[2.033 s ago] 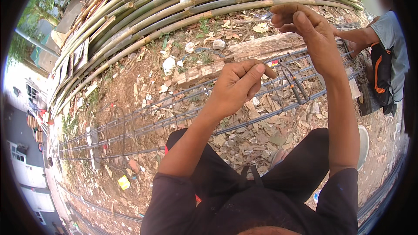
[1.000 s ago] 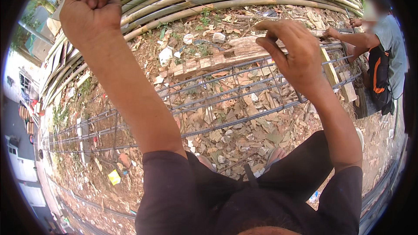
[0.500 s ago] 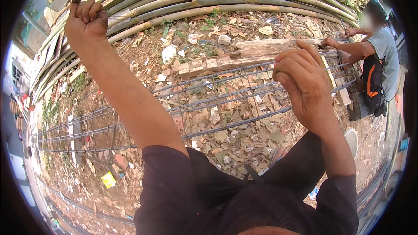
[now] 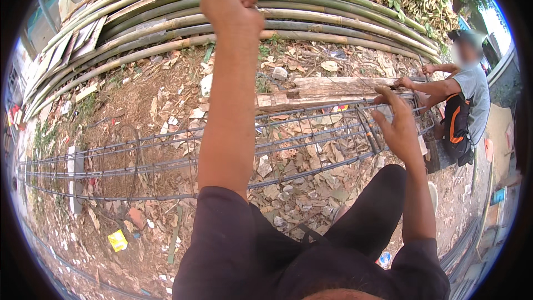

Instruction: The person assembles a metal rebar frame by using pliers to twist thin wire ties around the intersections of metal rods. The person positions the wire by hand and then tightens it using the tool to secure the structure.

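Observation:
A long cage of steel reinforcing bars with thin stirrups runs left to right in front of me. My left hand is raised beyond it, over the bamboo poles. Its fingers are curled; whatever they hold, if anything, is too small to make out. My right hand hovers by the cage's right end, fingers spread and nothing visible in them. Just left of it, a pair of pincers with orange on the handles rests against the cage's bars.
Long bamboo poles lie beyond the cage. A weathered timber sits behind it, and a pale block stands under its left part. At right, a crouching person reaches toward the cage's end. Leaves and rubble cover the ground.
My left hand has swung right across the bamboo. My right hand has opened and moved lower, and the pincers now show beside it. The view has shifted a little.

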`<state>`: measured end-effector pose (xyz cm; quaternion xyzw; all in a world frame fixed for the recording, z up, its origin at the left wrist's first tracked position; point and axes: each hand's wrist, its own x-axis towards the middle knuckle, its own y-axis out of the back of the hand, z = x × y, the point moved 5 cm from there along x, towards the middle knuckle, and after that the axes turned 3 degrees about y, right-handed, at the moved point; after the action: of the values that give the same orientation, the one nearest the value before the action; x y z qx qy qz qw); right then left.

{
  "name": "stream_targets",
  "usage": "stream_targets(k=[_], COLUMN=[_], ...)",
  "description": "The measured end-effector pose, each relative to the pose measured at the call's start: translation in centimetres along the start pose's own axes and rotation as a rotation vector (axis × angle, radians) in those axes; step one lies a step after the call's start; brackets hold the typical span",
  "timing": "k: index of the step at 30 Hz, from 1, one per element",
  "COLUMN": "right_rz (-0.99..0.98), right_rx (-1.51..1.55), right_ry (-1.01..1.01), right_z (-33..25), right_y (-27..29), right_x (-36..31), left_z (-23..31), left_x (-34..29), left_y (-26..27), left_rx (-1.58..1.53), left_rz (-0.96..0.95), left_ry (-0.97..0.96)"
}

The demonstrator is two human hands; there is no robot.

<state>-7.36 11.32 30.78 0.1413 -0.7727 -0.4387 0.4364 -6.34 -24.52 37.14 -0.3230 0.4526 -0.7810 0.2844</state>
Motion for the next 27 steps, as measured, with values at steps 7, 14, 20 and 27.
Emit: stream_targets(k=[7, 14, 20, 27], right_rz=[-0.002, 0.296, -0.090, 0.216], right_rx=[0.208, 0.116, 0.506, 0.355], right_ry=[-0.110, -0.011, -0.115, -0.084], right_z=[-4.1, -0.6, -3.2, -0.2], right_y=[0.8, 6.0, -4.1, -3.7], right_x=[0.1, 7.4, 0.4, 0.2], left_z=[-8.4, -9.6, -7.7, -7.0], left_x=[-5.3, -8.4, -7.3, -5.2], left_y=[-4.8, -7.5, -7.2, -5.3], left_rx=[0.143, 0.148, 0.012, 0.016], left_rz=[-0.202, -0.417, -0.250, -0.109], left_ry=[-0.032, 0.193, 0.132, 0.159])
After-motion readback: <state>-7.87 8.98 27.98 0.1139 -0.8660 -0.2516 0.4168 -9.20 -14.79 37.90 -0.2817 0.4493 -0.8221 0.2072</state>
